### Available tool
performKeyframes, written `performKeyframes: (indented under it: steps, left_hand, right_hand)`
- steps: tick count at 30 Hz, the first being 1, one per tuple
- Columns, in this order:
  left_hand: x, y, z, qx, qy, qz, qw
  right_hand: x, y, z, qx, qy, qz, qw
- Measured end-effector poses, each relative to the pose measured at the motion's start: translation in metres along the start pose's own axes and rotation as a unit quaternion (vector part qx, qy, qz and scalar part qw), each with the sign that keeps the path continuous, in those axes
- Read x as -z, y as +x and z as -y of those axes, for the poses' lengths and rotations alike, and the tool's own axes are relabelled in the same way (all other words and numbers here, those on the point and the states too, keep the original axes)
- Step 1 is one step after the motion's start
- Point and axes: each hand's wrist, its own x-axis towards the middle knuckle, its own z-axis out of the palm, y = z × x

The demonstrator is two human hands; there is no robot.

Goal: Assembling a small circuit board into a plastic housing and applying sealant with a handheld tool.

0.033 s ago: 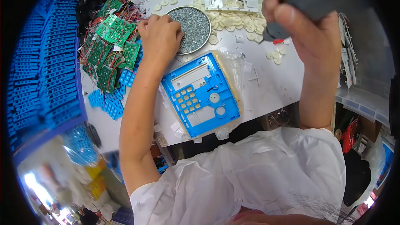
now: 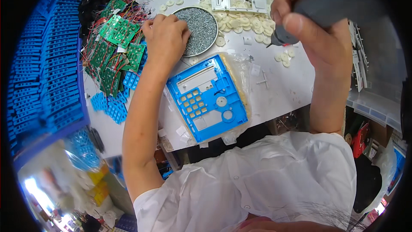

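My left hand [image 2: 166, 38] lies at the left side of a round metal dish [image 2: 217, 35] filled with small silver screws [image 2: 198, 26]. Its fingers are curled in; the tips are hidden, so what they hold cannot be made out. Raised at the upper right, my right hand [image 2: 315, 34] grips a dark grey electric screwdriver [image 2: 334, 2], blurred at its body, with a thin bit pointing down and left. Between my arms rests a blue plastic housing [image 2: 212, 111] with keypad holes and round openings, tilted on a yellowish pad in clear plastic wrap [image 2: 241, 75].
Green circuit boards [image 2: 118, 32] with loose wires are heaped at the left, beside blue keypad pieces [image 2: 112, 108]. Blue plastic parts [image 2: 43, 60] stand stacked at the far left. Many cream discs [image 2: 257, 26] and a white panel [image 2: 260, 0] lie at the back.
The screwdriver has tilted slightly, so its bit now shows and the red bit of something below it is covered. My left hand has hardly moved.
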Motion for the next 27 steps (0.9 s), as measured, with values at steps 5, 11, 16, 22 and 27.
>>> performKeyframes:
  steps: [5, 11, 16, 22, 27]
  left_hand:
    - [-0.007, 0.007, 0.006, 0.047, 0.008, 0.025, 0.999]
    - [0.054, -0.021, -0.038, 0.013, -0.175, 0.018, 0.984]
    - [0.085, -0.096, -0.107, 0.008, -0.289, 0.023, 0.957]
    - [0.092, -0.124, -0.121, 0.061, -0.360, -0.023, 0.931]
    - [0.092, -0.126, -0.119, 0.065, -0.354, -0.034, 0.932]
  right_hand:
    - [-0.018, -0.002, -0.007, -0.036, 0.053, 0.029, 0.998]
    - [-0.047, -0.017, -0.016, 0.013, 0.140, 0.058, 0.988]
    - [-0.083, -0.053, -0.025, 0.057, 0.322, 0.078, 0.942]
    - [-0.103, -0.070, -0.015, 0.044, 0.318, 0.071, 0.944]
    - [-0.101, -0.071, -0.007, -0.023, 0.305, 0.083, 0.949]
